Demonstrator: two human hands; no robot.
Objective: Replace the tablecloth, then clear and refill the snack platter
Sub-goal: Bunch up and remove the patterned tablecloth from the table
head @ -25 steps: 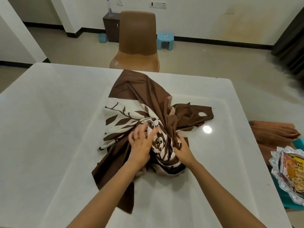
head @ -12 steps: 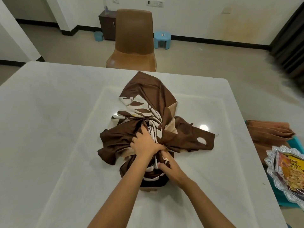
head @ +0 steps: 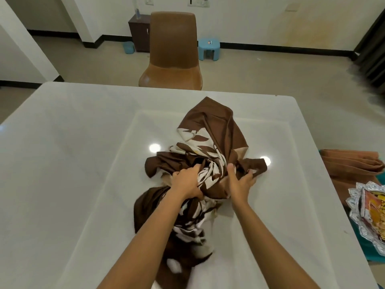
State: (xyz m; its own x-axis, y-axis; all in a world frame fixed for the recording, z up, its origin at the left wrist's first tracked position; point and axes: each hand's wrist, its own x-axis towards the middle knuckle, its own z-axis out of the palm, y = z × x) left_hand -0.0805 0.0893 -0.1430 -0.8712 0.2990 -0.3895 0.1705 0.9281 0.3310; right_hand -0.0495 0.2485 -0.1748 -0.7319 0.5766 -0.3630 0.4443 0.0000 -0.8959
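Head view: a brown tablecloth (head: 210,119) with a cream leaf print lies bunched in a heap at the middle of a white table (head: 73,153). One peak of it points toward 12 o'clock and a tail trails toward 6 o'clock under the forearms. The left hand (head: 186,185) sits on the heap's 9 o'clock side, its fingers curled down into the folds and gripping a bunch of cloth. The right hand (head: 240,183) is just beside it at the 3 o'clock side. Its thumb is spread wide against the printed part, and its fingers are curled round a plain brown flap.

A brown chair (head: 174,53) stands at 12 o'clock past the far edge of the table. Behind it are a small blue stool (head: 209,47) at about 1 o'clock and a dark cabinet (head: 139,32) at about 11 o'clock. At 3 o'clock, off the right edge of the table, lies a folded tan cloth (head: 350,163). At 4 o'clock, just beside it, a silver platter (head: 357,205) with a scalloped rim holds a snack packet (head: 375,207); the frame edge cuts the platter off.
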